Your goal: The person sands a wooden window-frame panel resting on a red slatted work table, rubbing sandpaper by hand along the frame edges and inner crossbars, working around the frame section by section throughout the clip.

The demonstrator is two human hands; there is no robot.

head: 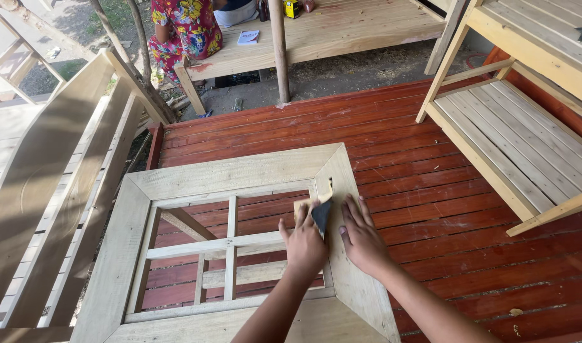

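A pale unfinished wooden frame (240,170) with mitred corners and inner cross slats stands on a red plank floor. My left hand (305,244) holds a folded sheet of sandpaper (321,213), dark on one side, against the inner edge of the frame's right rail. My right hand (363,238) lies flat, fingers spread, on the top of that right rail, just beside the sandpaper. Both forearms reach in from the bottom of the view.
A slatted pale wooden bench or shelf (513,136) stands at the right. Long leaning boards (56,190) fill the left. At the back, a person in a flowered dress (183,28) sits on a raised wooden platform (342,28) with a post (278,51).
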